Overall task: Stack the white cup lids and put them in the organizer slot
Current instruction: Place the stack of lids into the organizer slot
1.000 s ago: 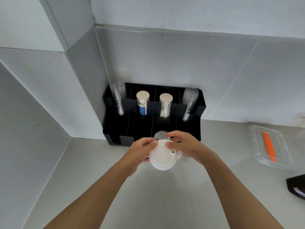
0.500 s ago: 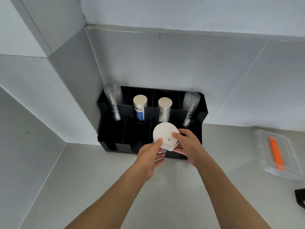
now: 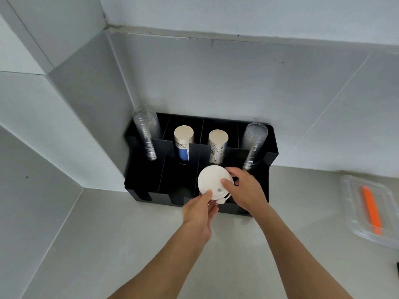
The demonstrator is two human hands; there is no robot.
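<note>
A stack of white cup lids (image 3: 212,182), tilted with its top face toward me, sits at the front of the black organizer (image 3: 146,180), over the third front slot from the left. My left hand (image 3: 199,212) holds the stack from below, thumb on its lower edge. My right hand (image 3: 245,190) grips its right side, thumb on the face and fingers behind. How deep the stack reaches into the slot is hidden by the lids and my hands.
In the organizer's back row stand two stacks of clear cups (image 3: 146,132) (image 3: 253,143) and two stacks of paper cups (image 3: 183,143) (image 3: 217,147). A clear plastic container (image 3: 354,203) with an orange tool (image 3: 371,210) lies on the counter at right. Tiled walls close the corner.
Both hands have carried the lid stack up from above the counter to the organizer's front slot, tilting its face toward me.
</note>
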